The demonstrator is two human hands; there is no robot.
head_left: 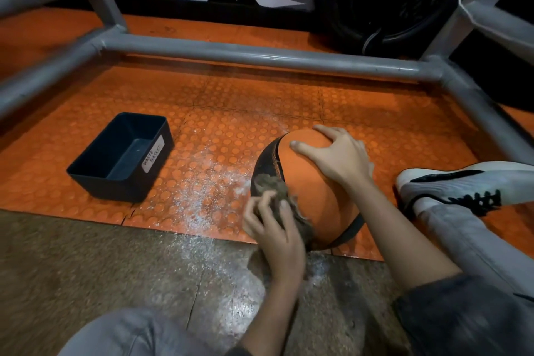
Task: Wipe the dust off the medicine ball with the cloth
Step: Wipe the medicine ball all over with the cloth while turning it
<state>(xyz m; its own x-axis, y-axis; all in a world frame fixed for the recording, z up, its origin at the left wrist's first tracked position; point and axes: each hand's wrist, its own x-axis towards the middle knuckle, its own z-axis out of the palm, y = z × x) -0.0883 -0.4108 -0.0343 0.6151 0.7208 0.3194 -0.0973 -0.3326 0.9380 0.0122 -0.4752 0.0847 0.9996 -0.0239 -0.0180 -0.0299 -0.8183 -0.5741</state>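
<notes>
Wipe step is under way, not finished. The orange-and-black round rubber medicine ball (307, 188) sits on the orange studded floor mat (260, 101), close to the mat's near edge and right of its middle. Right hand (338, 156) lies flat on top of the ball, fingers spread and straight, pressing to steady it; nothing gripped. Left hand (274, 228) has fingers curled round a grey-brown fuzzy cloth (271, 185) and holds it against the ball's black band on the left, near side. White dust (202, 182) is scattered over the mat just left of the ball and runs across the near edge onto the bare brown floor (86, 254). The black rectangular plastic bin (157, 166), labelled waste basket, stands well apart toward the mat's left side. The orange top panel looks clean; the black band under the cloth looks scuffed or dusty, can't tell which. My read on the next move: keep top pressure so the ball doesn't roll, stroke the cloth along the band, then turn the ball to expose the hidden far and under sides. Risk: the loose dust on the mat gets picked back up as the ball rolls.
</notes>
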